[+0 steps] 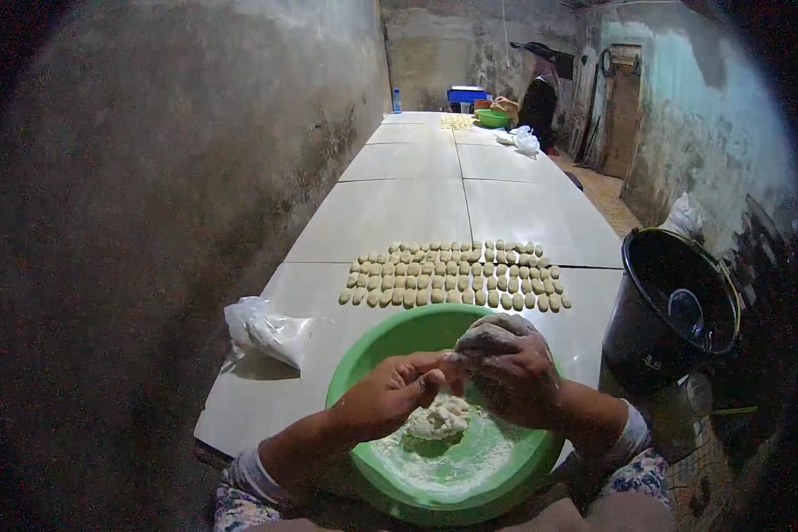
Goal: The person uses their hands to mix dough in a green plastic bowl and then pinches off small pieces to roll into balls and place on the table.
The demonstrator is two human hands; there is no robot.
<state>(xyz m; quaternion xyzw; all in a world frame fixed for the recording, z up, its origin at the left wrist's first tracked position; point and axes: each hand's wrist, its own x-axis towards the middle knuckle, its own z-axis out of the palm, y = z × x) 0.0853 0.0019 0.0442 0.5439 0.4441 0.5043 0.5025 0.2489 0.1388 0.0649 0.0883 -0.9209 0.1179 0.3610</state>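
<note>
Over a large green basin [346, 355], my two hands meet at the fingertips. My left hand [397, 390] has its fingers curled in against the fingers of the other, with its thumb bent beside them. A pale coat of flour or dough covers the back and fingers of my right hand [510, 359], which is closed. Whatever lies between the fingers is hidden. Below them in the basin sits a lump of dough [439, 418], with loose flour [479, 461] smeared over the bottom. Beyond the basin, small oval dough pieces [452, 270] lie in several rows.
The basin stands at the near end of a long white tiled table [399, 208]. Left of it lies a clear plastic bag [270, 330] with white contents. A black bucket [634, 324] stands at the right. At the far end are another green basin [493, 119] and a person [538, 106].
</note>
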